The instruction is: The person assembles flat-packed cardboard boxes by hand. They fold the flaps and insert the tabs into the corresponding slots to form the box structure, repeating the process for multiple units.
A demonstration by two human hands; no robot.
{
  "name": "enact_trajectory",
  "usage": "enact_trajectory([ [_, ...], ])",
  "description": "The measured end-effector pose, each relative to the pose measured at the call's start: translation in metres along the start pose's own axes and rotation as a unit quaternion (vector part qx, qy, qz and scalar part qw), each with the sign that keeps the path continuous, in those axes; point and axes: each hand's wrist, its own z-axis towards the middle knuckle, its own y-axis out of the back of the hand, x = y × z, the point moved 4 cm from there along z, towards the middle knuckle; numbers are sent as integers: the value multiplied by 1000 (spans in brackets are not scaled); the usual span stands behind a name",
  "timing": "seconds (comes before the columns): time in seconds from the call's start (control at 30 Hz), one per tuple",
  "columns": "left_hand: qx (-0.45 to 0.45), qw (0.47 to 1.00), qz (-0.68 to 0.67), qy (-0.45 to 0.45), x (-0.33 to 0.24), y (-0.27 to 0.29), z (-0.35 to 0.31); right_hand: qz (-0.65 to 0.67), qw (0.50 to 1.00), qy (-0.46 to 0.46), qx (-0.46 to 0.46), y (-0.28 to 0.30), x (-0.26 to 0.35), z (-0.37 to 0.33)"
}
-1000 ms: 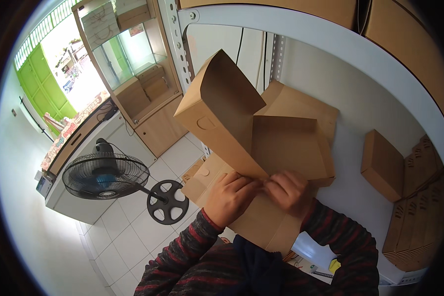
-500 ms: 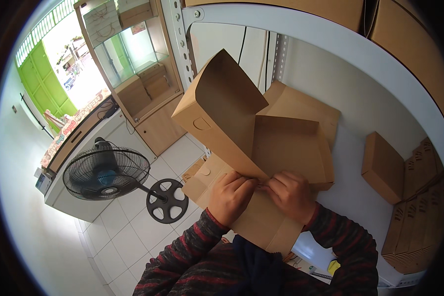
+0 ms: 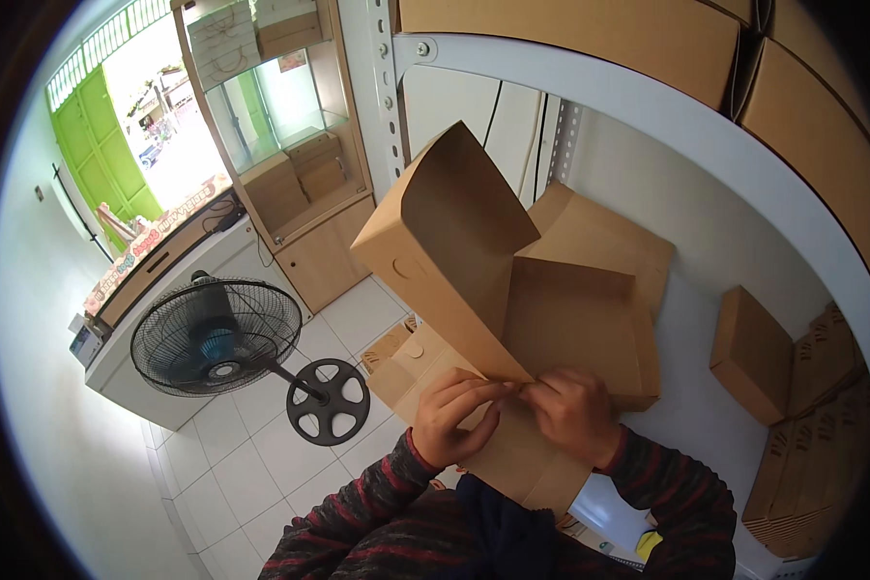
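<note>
A brown cardboard box (image 3: pixel 570 324), partly folded, stands in front of me with one deep section tilted up on the left and a shallow tray section on the right. A flat cardboard panel (image 3: pixel 517 464) extends from it toward my body under both hands. My left hand (image 3: pixel 451 416) is curled at the near folded edge, its fingertips on the cardboard and its thumb slightly apart below them. Close beside it, my right hand (image 3: pixel 575 414) pinches the same edge with bent fingers. Exactly what lies between the fingertips is hidden.
Behind the box lies another cardboard piece (image 3: pixel 604 227). Several brown boxes (image 3: pixel 812 445) are stacked at the right of the white shelf. A metal shelf beam (image 3: pixel 570 68) with more boxes curves overhead. A black standing fan (image 3: pixel 217 338) and a glass cabinet (image 3: pixel 280 145) are at left.
My left thumb has drawn down and away from the fingers, while its fingertips remain at the box edge. The right hand keeps its grip. The whole view has shifted slightly.
</note>
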Motion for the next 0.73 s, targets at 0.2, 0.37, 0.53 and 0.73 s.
enact_trajectory([
  [0.2,-155,978,-65,121,14,-3,-30,55,988,-108,95,-7,20,-11],
  [0.37,-83,960,-92,252,22,-11,-36,175,958,6,228,21,61,-12],
  [0.53,-117,939,-182,268,30,13,-37,71,983,-122,122,75,10,26],
  [0.73,-41,972,-144,181,40,14,-18,112,931,-336,91,58,-162,22],
])
